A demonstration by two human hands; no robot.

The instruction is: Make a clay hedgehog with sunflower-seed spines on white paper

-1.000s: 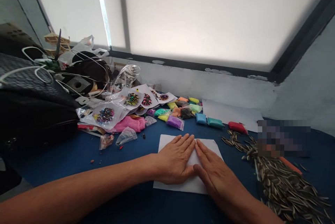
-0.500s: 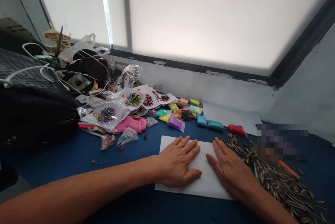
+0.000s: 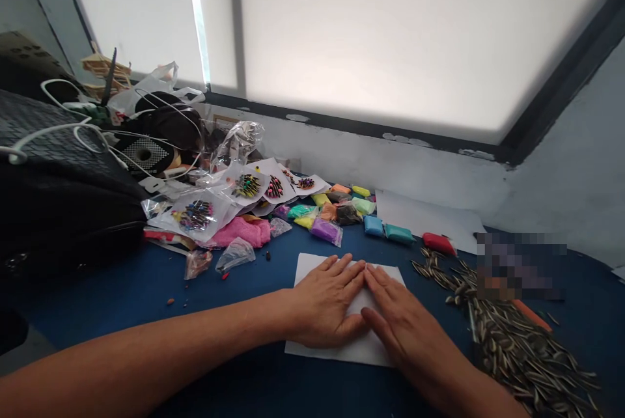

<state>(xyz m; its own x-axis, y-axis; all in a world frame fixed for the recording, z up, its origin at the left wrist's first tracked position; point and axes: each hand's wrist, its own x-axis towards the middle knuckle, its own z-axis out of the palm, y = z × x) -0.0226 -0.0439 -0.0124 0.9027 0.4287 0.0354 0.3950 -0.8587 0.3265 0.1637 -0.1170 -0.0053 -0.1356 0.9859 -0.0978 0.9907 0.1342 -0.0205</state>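
A sheet of white paper [image 3: 317, 354] lies on the blue tabletop right in front of me. My left hand [image 3: 328, 304] rests flat on its left half, fingers stretched out and pointing away. On the right half lies my right hand [image 3: 403, 317], also flat, with its fingers extended. The fingertips of both hands meet near the middle of the sheet, and white paper shows between the two thumbs. Neither hand grips anything.
Striped sunflower seeds [image 3: 517, 346] are heaped at the right. Colourful packets of modelling clay [image 3: 327, 230] lie beyond the paper, near another white sheet [image 3: 430, 216]. Seed-decorated papers [image 3: 195, 215], a pink cloth [image 3: 241, 232] and a black bag [image 3: 63, 209] crowd the left.
My right hand has slid left across the paper until its fingertips reach my left hand. My left hand stays flat in nearly the same place.
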